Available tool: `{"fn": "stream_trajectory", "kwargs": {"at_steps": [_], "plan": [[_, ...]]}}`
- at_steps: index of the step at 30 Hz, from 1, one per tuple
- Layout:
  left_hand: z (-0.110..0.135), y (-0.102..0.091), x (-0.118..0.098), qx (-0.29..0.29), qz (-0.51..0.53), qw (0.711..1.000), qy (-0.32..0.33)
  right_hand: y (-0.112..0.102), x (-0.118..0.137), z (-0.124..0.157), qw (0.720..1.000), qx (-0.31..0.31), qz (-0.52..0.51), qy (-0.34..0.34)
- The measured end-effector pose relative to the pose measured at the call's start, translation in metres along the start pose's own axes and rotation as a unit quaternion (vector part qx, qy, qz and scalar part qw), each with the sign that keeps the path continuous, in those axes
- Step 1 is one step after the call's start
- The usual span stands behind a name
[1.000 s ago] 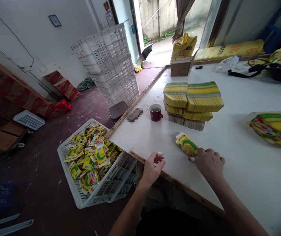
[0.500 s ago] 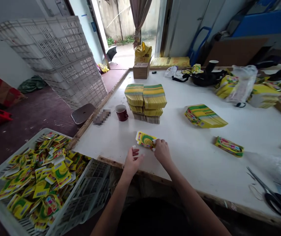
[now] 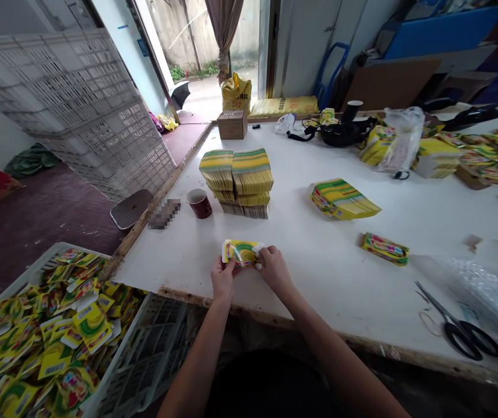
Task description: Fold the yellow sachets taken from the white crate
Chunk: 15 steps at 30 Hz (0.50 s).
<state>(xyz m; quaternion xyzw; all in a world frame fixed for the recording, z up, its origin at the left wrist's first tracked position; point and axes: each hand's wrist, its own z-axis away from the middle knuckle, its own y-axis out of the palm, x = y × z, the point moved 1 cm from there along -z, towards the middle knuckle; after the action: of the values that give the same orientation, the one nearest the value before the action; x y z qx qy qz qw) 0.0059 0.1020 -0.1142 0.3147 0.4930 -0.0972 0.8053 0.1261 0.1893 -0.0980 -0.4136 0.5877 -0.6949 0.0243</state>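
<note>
Near the front edge of the white table, a yellow-and-green printed cardboard packet [image 3: 244, 252] is held between my two hands. My left hand [image 3: 223, 278] grips its left end, thumb on the face. At the right end, my right hand [image 3: 274, 268] pinches the packet. Beyond the packet stands a tall stack of flat yellow-green cartons [image 3: 249, 180]. A dark red mug [image 3: 199, 204] is left of that stack. To the right lie a fanned pile of cartons [image 3: 345, 199] and a small bundle of packets [image 3: 385, 248].
A crate [image 3: 96, 400] full of loose yellow packets stands at the lower left. Black-handled scissors [image 3: 462, 331] and bubble wrap [image 3: 493, 290] lie at the right. A cardboard box [image 3: 232, 125] sits at the far edge. White crates [image 3: 79, 110] are stacked at left.
My left hand has moved from open beside the packet to gripping its left end. The right hand keeps its hold. The whole view has shifted slightly.
</note>
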Motion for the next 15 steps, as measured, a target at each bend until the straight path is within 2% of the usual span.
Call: {"fn": "stream_trajectory", "kwargs": {"at_steps": [5, 11, 15], "plan": [[0.001, -0.005, 0.000, -0.014, 0.020, 1.000, 0.006, 0.006, 0.008, 0.003, 0.999, -0.013, -0.032, 0.003], [0.001, -0.004, 0.002, -0.005, 0.046, 0.999, 0.017, 0.008, 0.004, -0.003, 0.991, 0.023, -0.131, 0.029], [0.016, -0.001, -0.002, -0.074, 0.052, 0.992, 0.092, 0.000, 0.007, -0.002, 0.969, 0.048, -0.237, 0.044]]}}
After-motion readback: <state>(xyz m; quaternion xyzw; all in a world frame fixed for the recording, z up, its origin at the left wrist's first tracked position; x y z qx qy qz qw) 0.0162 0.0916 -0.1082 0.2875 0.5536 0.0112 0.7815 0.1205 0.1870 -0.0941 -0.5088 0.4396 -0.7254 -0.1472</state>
